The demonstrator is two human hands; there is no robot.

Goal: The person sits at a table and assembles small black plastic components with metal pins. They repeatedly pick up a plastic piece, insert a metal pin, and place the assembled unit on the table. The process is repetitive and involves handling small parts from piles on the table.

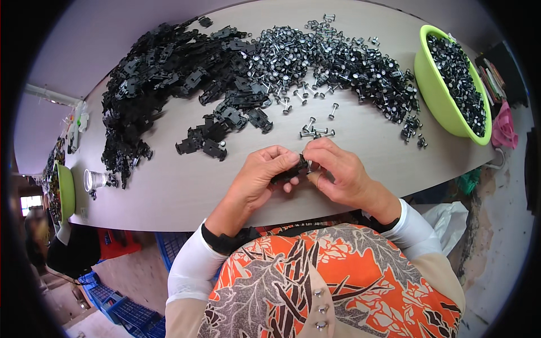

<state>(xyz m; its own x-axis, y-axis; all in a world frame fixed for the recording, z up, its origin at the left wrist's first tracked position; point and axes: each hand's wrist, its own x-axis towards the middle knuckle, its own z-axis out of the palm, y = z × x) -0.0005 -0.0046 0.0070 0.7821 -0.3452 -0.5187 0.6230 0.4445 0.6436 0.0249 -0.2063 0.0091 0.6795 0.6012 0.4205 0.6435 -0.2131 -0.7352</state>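
My left hand [251, 177] grips a black plastic toy car chassis [287, 173] between thumb and fingers, above the table's near edge. From the other side, the bent fingers of my right hand [346, 176] pinch a small wheel axle [309, 164] against the end of that chassis; my fingers partly hide where the two meet. Just beyond my hands lie a few loose wheel axles [317, 133], silver rods with black wheels. A small cluster of black chassis [205, 138] lies farther left, in front of a large heap of chassis [163, 70].
A broad heap of wheel axles [287, 56] spreads across the table's far side. At right stands a lime-green basin [438, 107] full of them. Leftward are a clear plastic cup [97, 179], another green basin [67, 194], a person's dark sleeve [73, 252] and blue crates [127, 312].
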